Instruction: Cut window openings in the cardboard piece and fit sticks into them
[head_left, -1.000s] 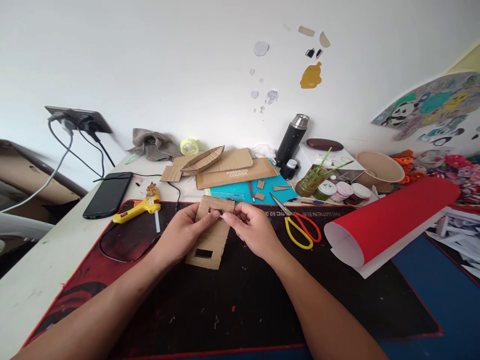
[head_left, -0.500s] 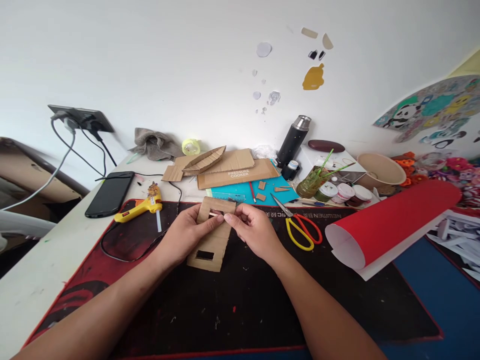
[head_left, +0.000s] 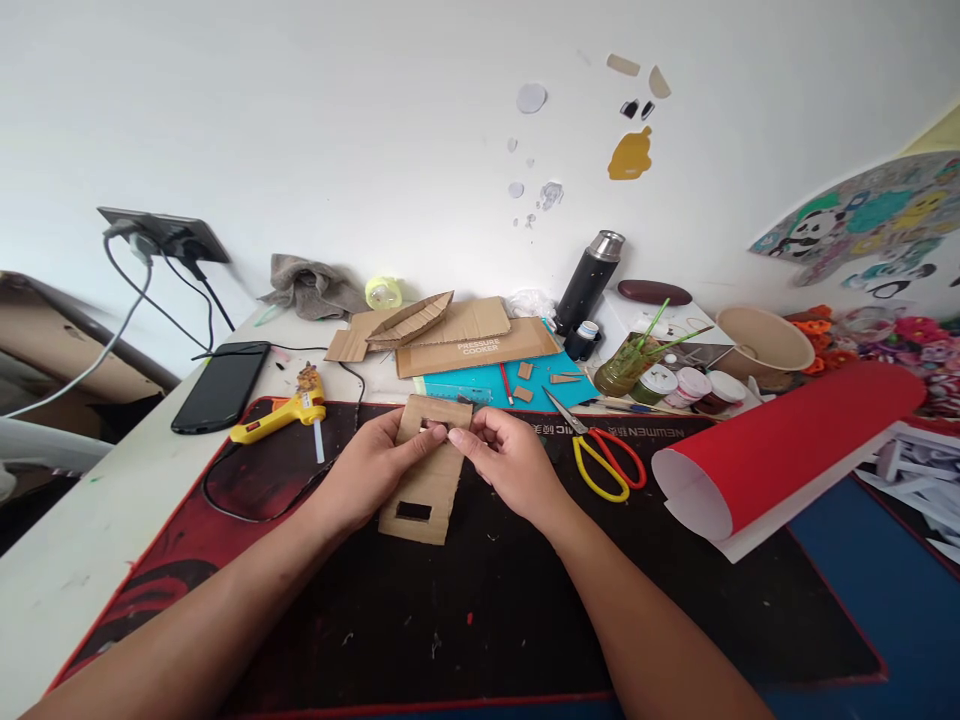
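Note:
Held upright-ish over the dark mat is a brown cardboard strip (head_left: pixel 424 478) with two rectangular cutouts, one near its top and one near its bottom. My left hand (head_left: pixel 379 462) grips its left edge, thumb laid across the front just under the upper cutout. On the right side, my right hand (head_left: pixel 511 460) pinches the strip beside that same cutout, its thumb tip almost meeting the left thumb. A small dark bit shows above the right fingers; what it is I cannot make out. Most fingers of both hands are hidden behind the cardboard or curled.
Left of the hands lie a yellow glue gun (head_left: pixel 281 418) and a black phone (head_left: pixel 220 388). Scissors (head_left: pixel 600 455) and a red paper roll (head_left: pixel 795 450) are to the right. Behind are a cardboard boat shape (head_left: pixel 411 322), cardboard sheets, paint jars (head_left: pixel 655 384) and a black flask (head_left: pixel 590 280).
Both thumbs have shifted slightly at the upper cutout, and the pale sliver seen there is now mostly covered. The cardboard's lower end has swung a little to the right.

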